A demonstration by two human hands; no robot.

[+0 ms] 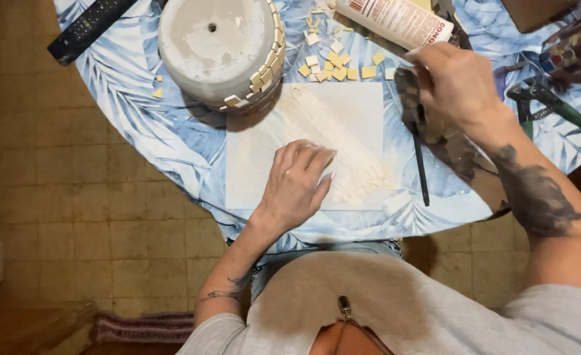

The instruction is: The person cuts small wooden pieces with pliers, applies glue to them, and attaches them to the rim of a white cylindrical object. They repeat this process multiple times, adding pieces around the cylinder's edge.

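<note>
From the head camera, a white glue tube (pixel 395 21) with red lettering lies slanted at the top edge of the round table, its nozzle end at the right hand (pixel 458 82). That hand is curled around something small near the nozzle; what it pinches I cannot tell. The left hand (pixel 297 184) lies flat, fingers together and relaxed, holding nothing, pressed on a white sheet (pixel 264 158) spread before the person. A band of pale mosaic pieces (pixel 343 151) runs diagonally across the sheet, just beside the fingertips.

Behind the sheet stands an upturned grey concrete pot (pixel 215 46), cream tiles stuck along its right side. Loose yellow and white tiles (pixel 333 66) are scattered between pot and tube. A thin dark stick (pixel 420 167) lies right of the sheet. Green-handled nippers (pixel 553 105) rest at the far right, a black remote control (pixel 86 29) at the top left.

The tablecloth (pixel 145 125) is white with blue leaf print. Below lies a worn, tan tiled floor (pixel 60 197).
</note>
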